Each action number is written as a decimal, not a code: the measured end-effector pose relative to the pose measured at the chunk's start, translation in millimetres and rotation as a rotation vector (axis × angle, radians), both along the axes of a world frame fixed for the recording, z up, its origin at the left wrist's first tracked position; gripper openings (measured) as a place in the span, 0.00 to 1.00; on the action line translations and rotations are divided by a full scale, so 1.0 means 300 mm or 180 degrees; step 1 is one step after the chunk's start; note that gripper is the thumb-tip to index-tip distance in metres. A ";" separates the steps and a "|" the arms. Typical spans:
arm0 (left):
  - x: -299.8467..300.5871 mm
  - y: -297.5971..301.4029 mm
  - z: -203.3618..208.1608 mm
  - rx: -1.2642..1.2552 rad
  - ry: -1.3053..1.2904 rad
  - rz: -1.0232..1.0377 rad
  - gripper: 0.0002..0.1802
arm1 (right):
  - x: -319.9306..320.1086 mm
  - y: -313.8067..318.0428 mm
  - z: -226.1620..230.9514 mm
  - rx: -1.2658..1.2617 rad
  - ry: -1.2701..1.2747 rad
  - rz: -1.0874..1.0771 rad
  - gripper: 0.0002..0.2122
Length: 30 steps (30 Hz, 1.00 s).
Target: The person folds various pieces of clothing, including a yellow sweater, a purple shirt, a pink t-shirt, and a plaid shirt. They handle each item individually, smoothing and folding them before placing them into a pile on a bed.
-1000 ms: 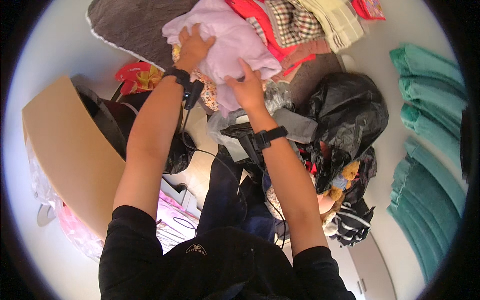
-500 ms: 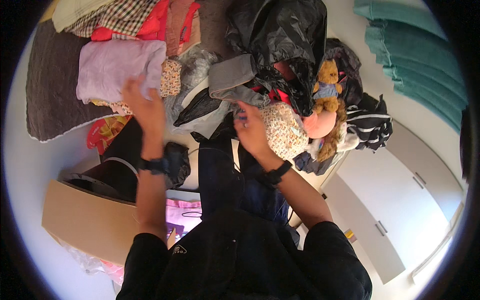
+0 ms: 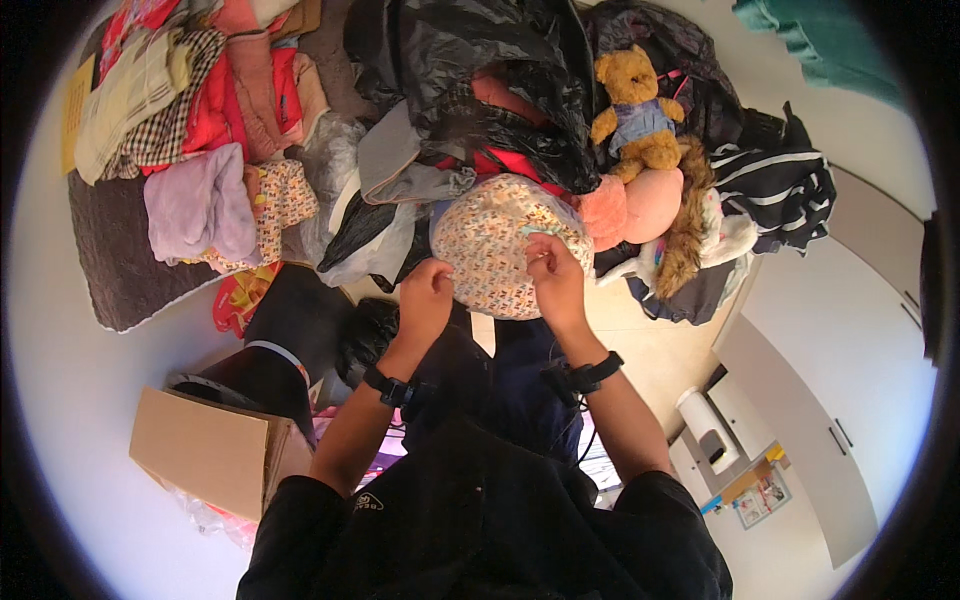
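Note:
In front of me lies a bulging bundle of cream fabric with a small orange-brown print (image 3: 490,240); its exact kind I cannot make out. My left hand (image 3: 427,300) is closed at its near left edge, fingertips pinched on the fabric. My right hand (image 3: 556,280) pinches the bundle's right part, next to a small light-green patch. Behind it a folded grey garment (image 3: 395,150) and a large black plastic bag (image 3: 460,50) touch the pile. At the left, a lavender folded cloth (image 3: 205,205) lies partly over another piece in a similar print (image 3: 285,195).
A teddy bear (image 3: 640,115), pink plush (image 3: 650,205) and a black-and-white striped garment (image 3: 775,190) crowd the right side. Folded clothes (image 3: 240,90) stack at the far left. An open cardboard box (image 3: 195,440) stands near left. White cabinets (image 3: 830,330) line the right wall.
My left hand has left the lavender cloth and come right to the printed bundle. My right hand has moved from the grey garment onto the bundle, which now sits more central. The view has shifted.

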State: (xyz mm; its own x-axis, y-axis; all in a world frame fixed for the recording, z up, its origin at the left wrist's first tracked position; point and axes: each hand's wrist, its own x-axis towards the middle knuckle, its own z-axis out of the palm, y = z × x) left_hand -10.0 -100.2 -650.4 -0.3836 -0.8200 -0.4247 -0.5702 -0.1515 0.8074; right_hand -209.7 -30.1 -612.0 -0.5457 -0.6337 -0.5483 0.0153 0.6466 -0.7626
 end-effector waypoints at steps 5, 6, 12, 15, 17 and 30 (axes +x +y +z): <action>0.016 0.092 -0.126 0.0409 0.0058 0.0758 0.04 | -0.266 -0.088 -0.196 -0.0522 0.0795 0.0451 0.08; 0.019 0.099 -0.127 0.0582 0.0029 0.1128 0.04 | -0.312 -0.136 -0.243 -0.0516 0.0832 0.0520 0.08; 0.038 0.149 -0.185 0.0462 0.0220 0.1934 0.03 | -0.474 -0.487 -0.511 -0.0098 0.1141 0.2382 0.12; 0.061 0.176 -0.172 0.0364 0.0018 0.2192 0.04 | -0.452 -0.640 -0.663 0.0535 0.1363 0.3137 0.15; 0.111 0.209 -0.176 0.0355 -0.0125 0.2389 0.04 | -0.397 -0.706 -0.747 0.0764 0.1400 0.3351 0.16; 0.282 0.357 -0.220 0.0851 -0.0232 0.3056 0.03 | -0.488 -0.952 -1.213 0.1274 0.1779 0.3560 0.19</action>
State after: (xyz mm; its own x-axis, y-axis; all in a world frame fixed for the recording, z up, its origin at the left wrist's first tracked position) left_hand 74.6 7.0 -716.4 0.4259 -0.6429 -0.6366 -0.1577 -0.7456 0.6475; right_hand -356.3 -315.6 -976.1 -0.0480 -0.7361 -0.6752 -0.9266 0.2852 -0.2450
